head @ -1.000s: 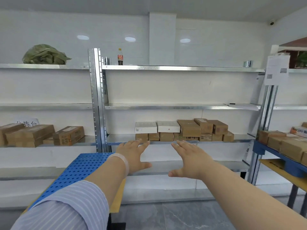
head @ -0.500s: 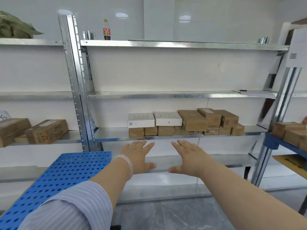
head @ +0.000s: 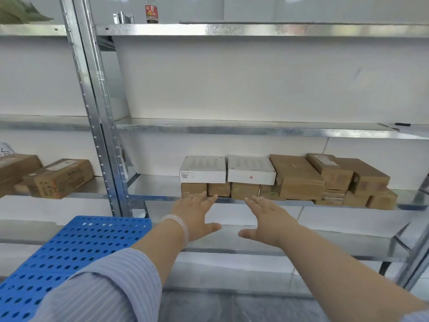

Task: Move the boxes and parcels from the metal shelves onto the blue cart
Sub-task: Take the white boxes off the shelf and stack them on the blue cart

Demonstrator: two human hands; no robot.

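Both arms stretched fwd toward the metal shelves [head: 157, 187]. L hand [head: 195, 217] is flat, fingers straight and spread, thumb out to the side, holding nothing; pale bracelet [head: 180, 225] on the wrist, striped sleeve [head: 104, 291] further back. R hand [head: 270, 220] is the same: wide, fingers straight, nothing in it, forearm bare. Fingertips of both sit at the front lip of the shelf level w/ the boxes. L fingertips overlap the fronts of the small brown boxes [head: 219, 189] in this view, but touching or not, can't tell. The stack straight ahead is a row of small brown boxes along the shelf edge, w/ two white boxes [head: 203, 169] lying flat side by side on top. Just right of those a bigger brown box [head: 299, 180] rests tilted on the row, then more brown cartons [head: 369, 178] piled at the right end. Blue cart [head: 81, 247], perforated top, is bottom left, close beside the L forearm. More brown parcels [head: 60, 177] sit on the same level in the bay left of the upright. On the top shelf: a bottle w/ red label [head: 151, 10], and a green bag [head: 21, 12] far left.
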